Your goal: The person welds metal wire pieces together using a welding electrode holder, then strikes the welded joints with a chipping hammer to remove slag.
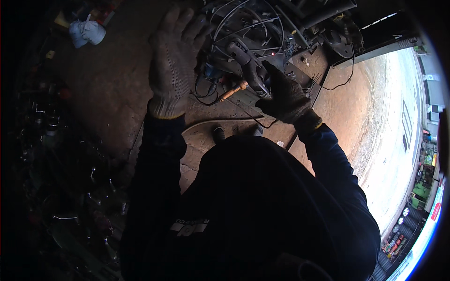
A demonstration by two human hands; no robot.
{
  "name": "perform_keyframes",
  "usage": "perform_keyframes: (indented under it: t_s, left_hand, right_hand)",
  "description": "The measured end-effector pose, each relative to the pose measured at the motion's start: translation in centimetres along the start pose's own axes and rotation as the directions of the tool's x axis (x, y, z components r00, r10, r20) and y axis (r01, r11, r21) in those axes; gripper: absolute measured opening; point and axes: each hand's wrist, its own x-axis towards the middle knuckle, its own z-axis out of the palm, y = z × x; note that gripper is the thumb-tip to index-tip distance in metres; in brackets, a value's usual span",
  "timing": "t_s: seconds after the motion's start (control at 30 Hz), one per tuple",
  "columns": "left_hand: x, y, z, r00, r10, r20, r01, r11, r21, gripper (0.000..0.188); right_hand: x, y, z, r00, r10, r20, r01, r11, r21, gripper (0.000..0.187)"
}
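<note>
My left hand (pixel 174 65), in a dotted knit work glove, is raised with its fingers apart and nothing in it. My right hand (pixel 287 96), gloved too, grips the lower end of a dark curved tool (pixel 253 75) whose kind I cannot make out. The tool's rounded upper end lies against a round metal frame (pixel 248 28) of bent rods and rings. A small spot on the frame glows red. Below the tool lies an orange-brown, rod-shaped piece (pixel 233 92) joined to a dark cable.
A pale hose (pixel 211 122) crosses the floor before my shoes (pixel 219 134). A pale cloth bundle (pixel 87 32) lies at the far left. Metal parts (pixel 65 217) crowd the dark left side. A thin cable (pixel 344 86) hangs at the right, near the bright ground outside.
</note>
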Motion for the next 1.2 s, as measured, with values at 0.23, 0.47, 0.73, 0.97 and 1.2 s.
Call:
perform_keyframes:
  t_s: [0.23,0.47,0.73,0.97,1.2]
  left_hand:
    - [1.5,0.6,-2.1,0.975,-0.195,0.107,0.197,0.980,-0.013,0.091]
    - [1.5,2.3,-3.3,0.953,-0.298,0.056,0.295,0.954,0.059,0.097]
    - [1.6,4.0,-8.0,0.991,-0.123,0.057,0.098,0.942,0.322,0.082]
    - [1.0,5.6,-11.9,0.998,0.051,0.037,-0.063,0.854,0.516,0.078]
    - [-2.8,4.4,-13.2,0.945,-0.160,-0.285,0.306,0.738,0.602,0.063]
  right_hand:
    - [1.8,-3.0,2.4,0.995,-0.090,-0.046,0.096,0.980,0.173,0.102]
    - [2.9,-4.7,3.7,0.992,-0.099,-0.076,0.105,0.991,0.080,0.100]
    - [4.7,-6.6,4.5,0.997,-0.055,-0.050,0.057,0.997,0.053,0.105]
    - [4.6,-7.0,4.2,0.999,-0.040,0.031,0.031,0.970,0.242,0.107]
    - [2.0,-3.9,5.1,0.984,-0.055,-0.168,0.124,0.890,0.438,0.120]
